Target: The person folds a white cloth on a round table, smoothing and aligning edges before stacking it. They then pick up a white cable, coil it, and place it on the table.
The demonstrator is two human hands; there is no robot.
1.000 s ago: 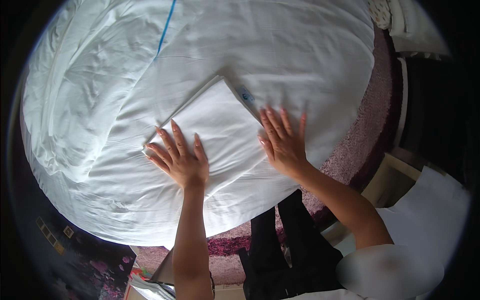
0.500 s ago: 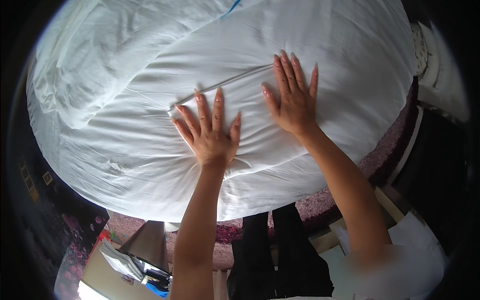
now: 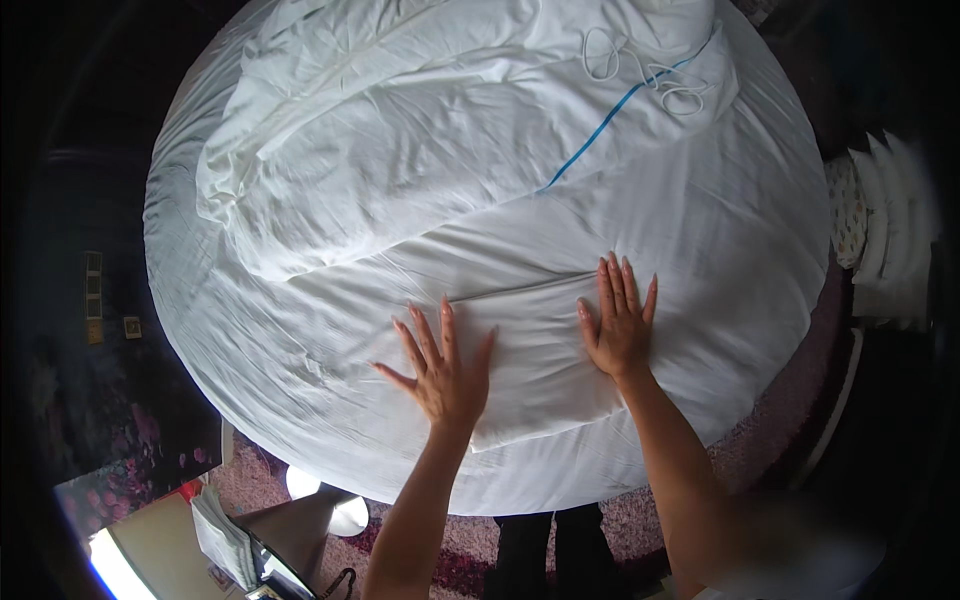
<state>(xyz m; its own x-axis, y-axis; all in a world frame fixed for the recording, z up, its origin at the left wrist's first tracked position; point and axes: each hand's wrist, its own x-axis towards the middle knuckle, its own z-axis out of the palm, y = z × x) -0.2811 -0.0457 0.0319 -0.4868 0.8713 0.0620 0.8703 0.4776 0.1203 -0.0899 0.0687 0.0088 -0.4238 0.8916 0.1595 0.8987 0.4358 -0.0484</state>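
White bedding covers the whole bed (image 3: 300, 330) before you. Folded white sheet (image 3: 540, 360): lies flat near the bed's front edge, under both your palms. Left hand (image 3: 440, 370): fingers spread wide, pressed flat on the fold, gripping nothing. Right hand (image 3: 620, 325): fingers together, flat on the same fold. Beyond: rumpled duvet (image 3: 400, 130) with a blue stripe (image 3: 600, 125), and what may be a white cord (image 3: 640, 65). Purple rug (image 3: 760, 450) below.
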